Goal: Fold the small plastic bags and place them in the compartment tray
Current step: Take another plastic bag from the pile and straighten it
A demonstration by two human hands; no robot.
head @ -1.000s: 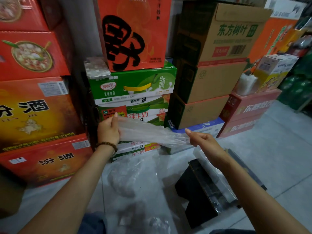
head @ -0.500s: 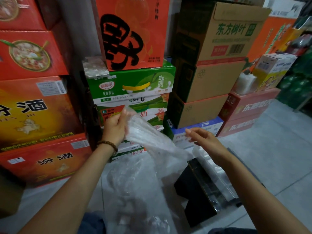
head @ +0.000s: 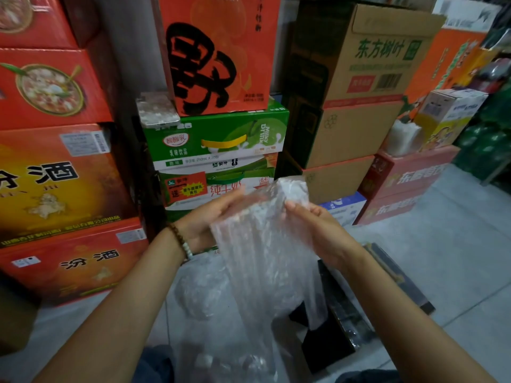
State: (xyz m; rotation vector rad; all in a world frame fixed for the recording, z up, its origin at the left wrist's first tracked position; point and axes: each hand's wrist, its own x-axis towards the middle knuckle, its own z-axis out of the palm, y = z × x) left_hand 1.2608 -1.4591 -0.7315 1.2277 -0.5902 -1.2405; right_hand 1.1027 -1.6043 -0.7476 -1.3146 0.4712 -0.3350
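Observation:
A clear, crinkled small plastic bag [head: 265, 244] hangs lengthwise between my two hands, in front of the stacked cartons. My left hand [head: 210, 217], with a bead bracelet at the wrist, holds the bag's upper left edge, its fingers behind the film. On the upper right edge, my right hand [head: 318, 228] pinches the bag with the thumb on the front. Both hands are close together at the bag's top. A black compartment tray [head: 398, 275] lies on the floor at the lower right, partly hidden behind the bag and my right forearm.
A heap of more clear plastic bags [head: 199, 288] lies on the grey tiled floor below my hands. Stacked cartons wall the left and back: red boxes [head: 55, 167], green milk boxes [head: 215, 139], brown boxes [head: 359, 78]. Open floor [head: 456, 244] lies to the right.
The bag was stretched sideways between both hands, then hung from the left hand alone. Now the hands have come together at its top, and the right hand grips it again.

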